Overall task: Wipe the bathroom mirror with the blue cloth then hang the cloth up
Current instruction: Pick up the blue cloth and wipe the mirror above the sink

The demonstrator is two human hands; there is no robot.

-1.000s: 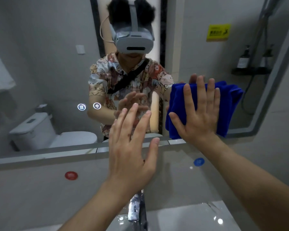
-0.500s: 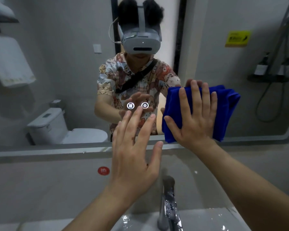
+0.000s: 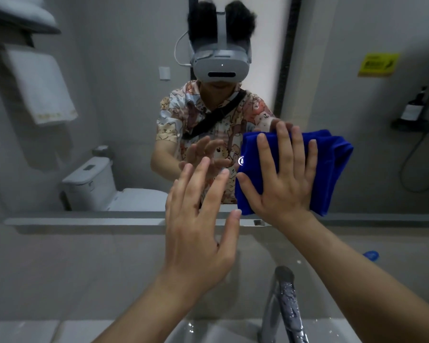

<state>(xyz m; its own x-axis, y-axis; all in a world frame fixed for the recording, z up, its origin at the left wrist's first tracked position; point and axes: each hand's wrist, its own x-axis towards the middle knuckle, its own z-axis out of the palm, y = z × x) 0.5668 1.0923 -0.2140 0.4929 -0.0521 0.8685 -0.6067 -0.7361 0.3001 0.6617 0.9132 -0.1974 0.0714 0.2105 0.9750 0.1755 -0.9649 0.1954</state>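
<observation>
The folded blue cloth [image 3: 332, 169] lies flat against the lower part of the bathroom mirror [image 3: 124, 95], just above its bottom edge. My right hand [image 3: 282, 179] presses on the cloth with fingers spread, holding it to the glass. My left hand [image 3: 198, 226] hovers to the left of the cloth with fingers apart and nothing in it; whether it touches the glass I cannot tell. A lit touch icon [image 3: 241, 160] on the mirror shows at the cloth's left edge.
A narrow grey ledge [image 3: 84, 221] runs under the mirror. The wet chrome faucet [image 3: 285, 305] and the white sink [image 3: 208, 332] are below my arms. A blue round sticker [image 3: 371, 254] is on the wall at right. The mirror reflects a hanging white towel [image 3: 42, 87] and a toilet [image 3: 89, 184].
My right hand has slid the cloth leftwards across the mirror, reaching the lit touch icons and covering one. My left hand stays open beside it. The view has swung left.
</observation>
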